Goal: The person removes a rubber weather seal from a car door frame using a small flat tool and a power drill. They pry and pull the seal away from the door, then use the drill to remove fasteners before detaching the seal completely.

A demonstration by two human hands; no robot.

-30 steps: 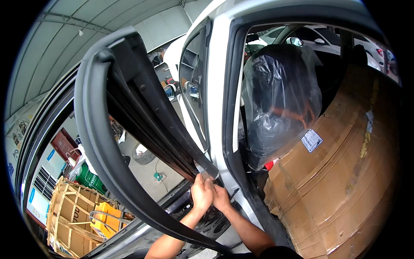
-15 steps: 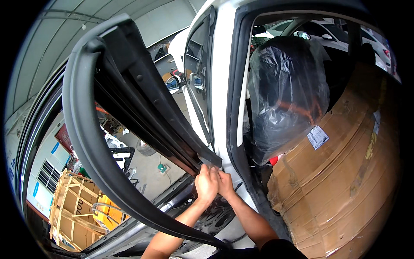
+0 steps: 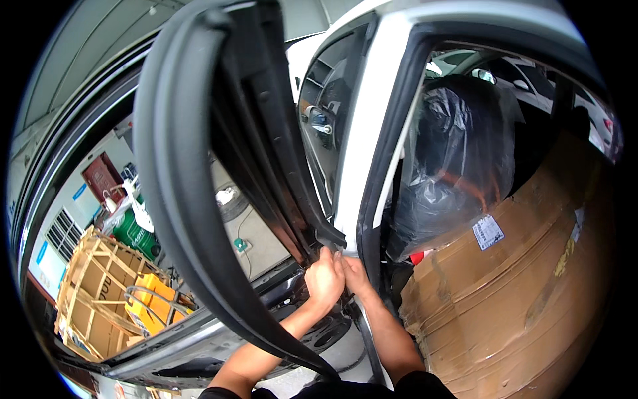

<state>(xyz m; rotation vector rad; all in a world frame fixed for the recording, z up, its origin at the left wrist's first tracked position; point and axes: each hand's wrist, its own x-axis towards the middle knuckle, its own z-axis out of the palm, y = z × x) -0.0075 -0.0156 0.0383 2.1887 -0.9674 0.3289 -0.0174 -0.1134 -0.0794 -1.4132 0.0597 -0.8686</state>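
A black rubber door seal (image 3: 174, 166) arches in front of me, curving down across my left forearm toward my body. Just behind it stands the dark frame of an open car door (image 3: 266, 113). My left hand (image 3: 325, 282) and my right hand (image 3: 354, 274) meet at the frame's lower hinge-side corner, near the white door pillar. Both are closed, fingertips pressed together on the seal's edge there; the exact pinch point is mostly hidden by the fingers.
At the right, a large cardboard sheet (image 3: 505, 292) fills the rear opening, beside a plastic-wrapped seat (image 3: 458, 153). The white pillar (image 3: 365, 113) rises beside my hands. Beyond the door stand a wooden crate (image 3: 100, 299), a yellow machine (image 3: 149, 306) and a green drum (image 3: 136, 236).
The view has shifted, so the seal and door frame appear larger and farther right. My hands remain together at the same corner of the frame, still closed.
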